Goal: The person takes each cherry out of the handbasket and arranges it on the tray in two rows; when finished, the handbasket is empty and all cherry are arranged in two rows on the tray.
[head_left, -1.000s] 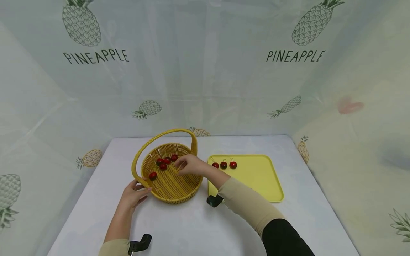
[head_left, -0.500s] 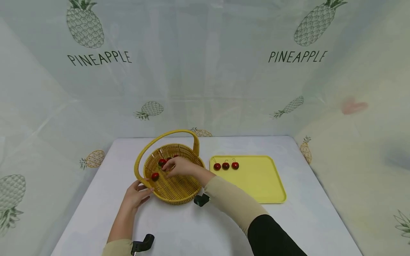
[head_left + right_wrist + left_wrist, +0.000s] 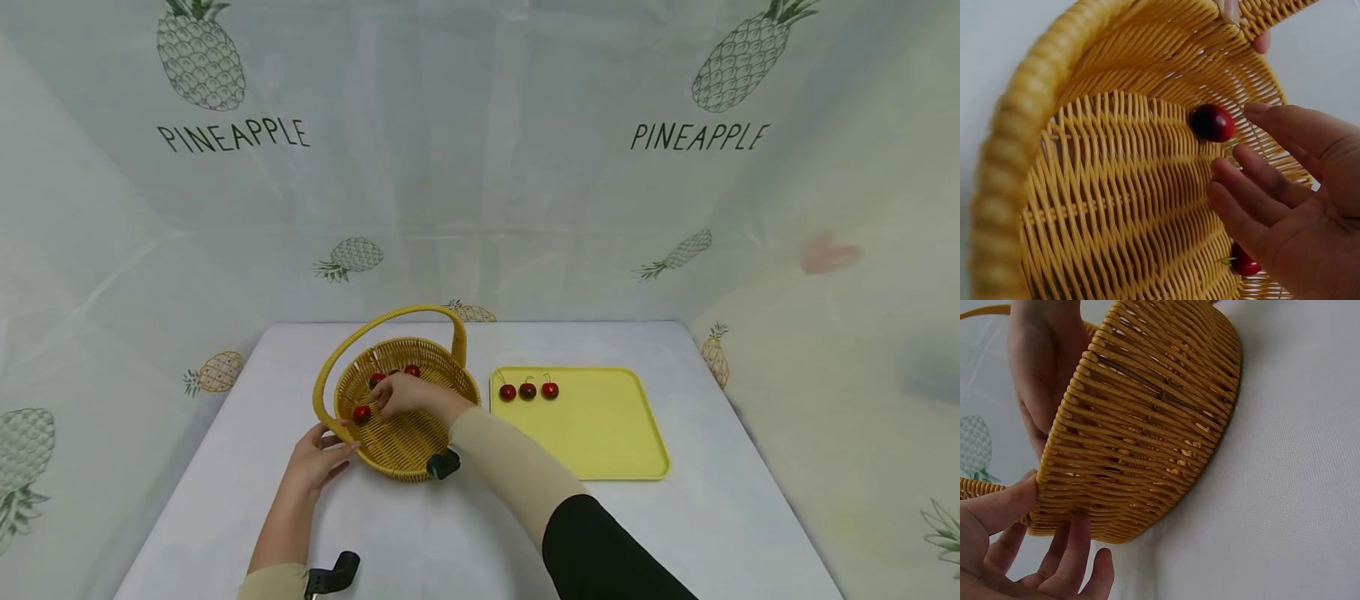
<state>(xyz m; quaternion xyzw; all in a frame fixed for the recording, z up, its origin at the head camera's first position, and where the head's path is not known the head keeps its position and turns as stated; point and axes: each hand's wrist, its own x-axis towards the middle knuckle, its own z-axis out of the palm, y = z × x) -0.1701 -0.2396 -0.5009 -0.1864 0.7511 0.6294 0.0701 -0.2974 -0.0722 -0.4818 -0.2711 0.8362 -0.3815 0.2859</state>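
Observation:
A round yellow wicker basket (image 3: 408, 446) with a tall arched handle stands on the left of the table. My left hand (image 3: 318, 457) grips its rim at the handle's near base. In the left wrist view that hand's thumb lies over the rim, and its fingers (image 3: 1075, 550) bear on the outer wall. Inside the basket, my right hand (image 3: 405, 396) reaches toward a dark red cherry (image 3: 1212, 122); its thumb and loosely bent fingers are beside the fruit and hold nothing. Another cherry (image 3: 1245, 260) shows below the palm. Other cherries (image 3: 412, 371) lie farther back, partly hidden by the hand.
To the right of the basket lies a yellow rectangular tray (image 3: 600, 433), with three stemmed cherries (image 3: 527, 391) in a row at its back left. A white cloth covers the table (image 3: 720, 500). A pineapple-print curtain (image 3: 480, 183) hangs behind it.
My right hand has moved left and slightly down within the basket, from its middle toward the cherry at the left. The left hand keeps its grip on the rim.

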